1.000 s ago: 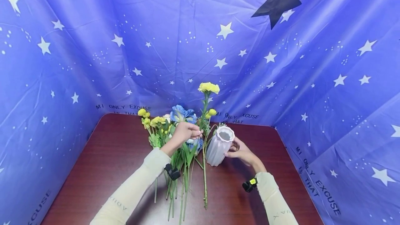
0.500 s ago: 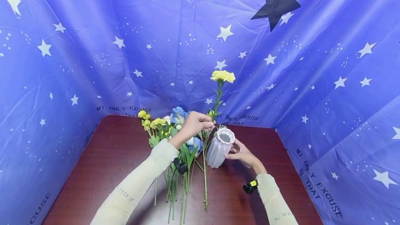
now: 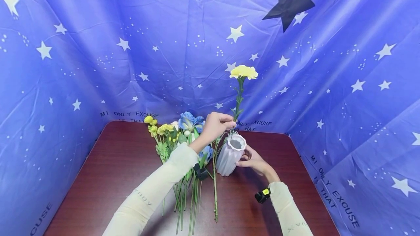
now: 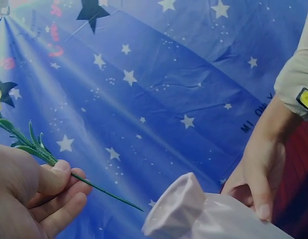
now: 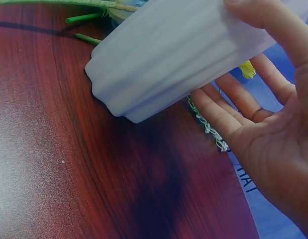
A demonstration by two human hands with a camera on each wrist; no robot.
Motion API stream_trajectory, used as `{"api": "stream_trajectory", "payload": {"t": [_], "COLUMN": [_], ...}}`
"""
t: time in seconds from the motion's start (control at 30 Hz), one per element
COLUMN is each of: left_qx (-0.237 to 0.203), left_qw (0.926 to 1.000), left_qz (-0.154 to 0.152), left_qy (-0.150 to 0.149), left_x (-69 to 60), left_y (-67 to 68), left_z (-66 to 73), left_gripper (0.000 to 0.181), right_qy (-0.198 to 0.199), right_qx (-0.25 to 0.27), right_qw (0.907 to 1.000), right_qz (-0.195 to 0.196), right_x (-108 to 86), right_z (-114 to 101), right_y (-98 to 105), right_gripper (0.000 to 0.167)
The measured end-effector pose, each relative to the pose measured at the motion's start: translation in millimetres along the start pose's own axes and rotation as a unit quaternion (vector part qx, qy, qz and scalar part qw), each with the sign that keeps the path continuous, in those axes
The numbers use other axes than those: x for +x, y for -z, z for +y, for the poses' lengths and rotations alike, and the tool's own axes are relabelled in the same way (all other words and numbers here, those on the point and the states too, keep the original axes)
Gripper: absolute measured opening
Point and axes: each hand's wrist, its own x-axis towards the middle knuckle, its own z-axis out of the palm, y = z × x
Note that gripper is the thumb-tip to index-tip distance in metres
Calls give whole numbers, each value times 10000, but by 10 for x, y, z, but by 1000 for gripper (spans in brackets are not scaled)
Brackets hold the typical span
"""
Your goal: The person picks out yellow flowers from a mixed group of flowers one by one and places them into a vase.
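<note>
My left hand (image 3: 216,127) pinches the green stem (image 4: 105,191) of a yellow flower (image 3: 244,72), whose head stands above the vase. In the left wrist view the stem's bare end points at the rim of the white vase (image 4: 181,206), just outside it. The ribbed vase (image 3: 229,157) leans on the table, its mouth tilted up and to the right. My right hand (image 3: 254,160) grips it from the right; in the right wrist view the thumb of that hand (image 5: 273,114) lies on one side and the fingers are behind the vase (image 5: 158,59).
Left of the vase, several yellow, white and blue flowers (image 3: 187,121) lie on the dark red table (image 3: 108,163), stems towards the front edge. A long stem (image 3: 215,192) lies right beside the vase. A blue star-printed cloth (image 3: 183,46) surrounds the table's back and sides.
My left hand has moved right and slightly up, carrying the yellow flower from above the other flowers to above the vase. My right hand and the vase have stayed nearly still.
</note>
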Motion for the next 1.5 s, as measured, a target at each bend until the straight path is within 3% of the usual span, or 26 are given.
{"api": "stream_trajectory", "payload": {"t": [0.43, 0.77, 1.03, 1.27, 1.5], "left_qx": [377, 47, 345, 581, 1189], "left_qw": [9985, 9935, 9863, 9828, 9778], "left_qz": [-382, -1066, -1507, -1653, -1694], "left_qy": [100, 405, 568, 580, 320], "left_x": [-19, 14, 58, 47, 31], "left_y": [-103, -80, -72, -127, -214], "left_z": [34, 28, -10, -16, -41], "left_gripper": [16, 17, 15, 12, 8], "right_qy": [2, -102, -101, -125, -112], "right_qx": [14, -48, -67, -101, -145], "right_qw": [10000, 9998, 9998, 9997, 9996], "right_qz": [-93, -138, -135, -194, -229], "right_x": [-3, 8, -5, -3, -2], "right_z": [-8, -12, -29, -9, -20], "right_y": [8, 17, 6, 27, 29], "right_gripper": [84, 93, 92, 92, 91]}}
